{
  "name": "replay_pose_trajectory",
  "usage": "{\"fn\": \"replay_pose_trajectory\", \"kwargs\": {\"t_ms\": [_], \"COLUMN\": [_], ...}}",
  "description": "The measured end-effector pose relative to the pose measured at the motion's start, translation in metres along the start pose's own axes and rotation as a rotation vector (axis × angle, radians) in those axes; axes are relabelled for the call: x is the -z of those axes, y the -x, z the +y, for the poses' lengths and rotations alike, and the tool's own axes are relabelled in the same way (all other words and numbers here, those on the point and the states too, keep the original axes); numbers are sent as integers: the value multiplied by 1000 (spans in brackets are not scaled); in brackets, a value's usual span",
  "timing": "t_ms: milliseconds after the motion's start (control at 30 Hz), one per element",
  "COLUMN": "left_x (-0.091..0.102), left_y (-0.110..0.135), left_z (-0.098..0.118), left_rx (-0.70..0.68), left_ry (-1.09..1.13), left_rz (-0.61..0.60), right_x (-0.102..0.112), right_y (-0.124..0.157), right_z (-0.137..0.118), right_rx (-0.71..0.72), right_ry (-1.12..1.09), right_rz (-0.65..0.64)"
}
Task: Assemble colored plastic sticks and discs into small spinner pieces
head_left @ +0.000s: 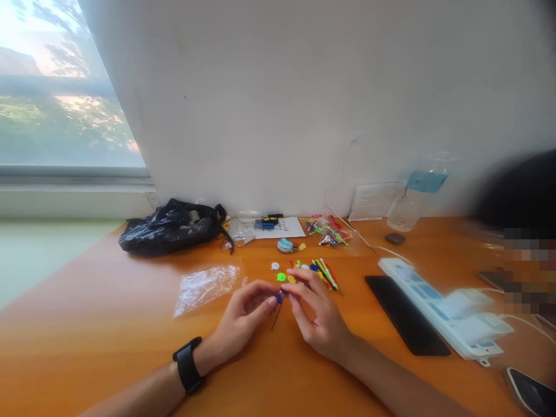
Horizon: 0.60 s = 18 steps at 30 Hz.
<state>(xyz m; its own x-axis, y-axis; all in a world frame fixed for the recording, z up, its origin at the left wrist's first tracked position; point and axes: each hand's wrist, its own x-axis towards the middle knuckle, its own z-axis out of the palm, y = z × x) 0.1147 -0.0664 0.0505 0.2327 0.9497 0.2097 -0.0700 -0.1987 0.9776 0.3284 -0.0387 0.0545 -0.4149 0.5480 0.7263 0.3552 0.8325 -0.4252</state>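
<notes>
Between my fingertips, over the middle of the wooden table (130, 324), is a small dark blue piece (279, 298) with a thin dark stick pointing down from it. My left hand (249, 307) pinches this blue piece between thumb and fingers. My right hand (319, 313) is closed at the fingertips on its upper end, where the exact grip is too small to make out. Just beyond my hands lie a green disc (281, 277), a white disc (275, 266) and a bundle of coloured plastic sticks (325, 274).
A clear plastic bag (206, 284) lies left of my hands, a black plastic bag (171, 229) behind it. A round tin (285, 246) and bagged coloured pieces (332, 231) stand near the wall. At right are a black phone (406, 315), a power strip (428, 295), a bottle (406, 208) and another person.
</notes>
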Motion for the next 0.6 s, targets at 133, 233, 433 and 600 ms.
{"fn": "replay_pose_trajectory", "kwargs": {"t_ms": [133,233,433,600], "left_x": [1,1,1,2], "left_y": [-1,-1,1,-1], "left_z": [-3,-3,-4,-4], "left_rx": [-39,-74,-110,-95], "left_ry": [-65,-95,-82,-84], "left_rz": [88,122,168,174], "right_x": [7,6,-4,-4], "right_y": [-1,3,4,3], "right_z": [0,0,0,-1], "right_rx": [-44,-118,-462,-580], "right_ry": [-22,-133,-490,-628], "right_rz": [20,36,-185,-196]}}
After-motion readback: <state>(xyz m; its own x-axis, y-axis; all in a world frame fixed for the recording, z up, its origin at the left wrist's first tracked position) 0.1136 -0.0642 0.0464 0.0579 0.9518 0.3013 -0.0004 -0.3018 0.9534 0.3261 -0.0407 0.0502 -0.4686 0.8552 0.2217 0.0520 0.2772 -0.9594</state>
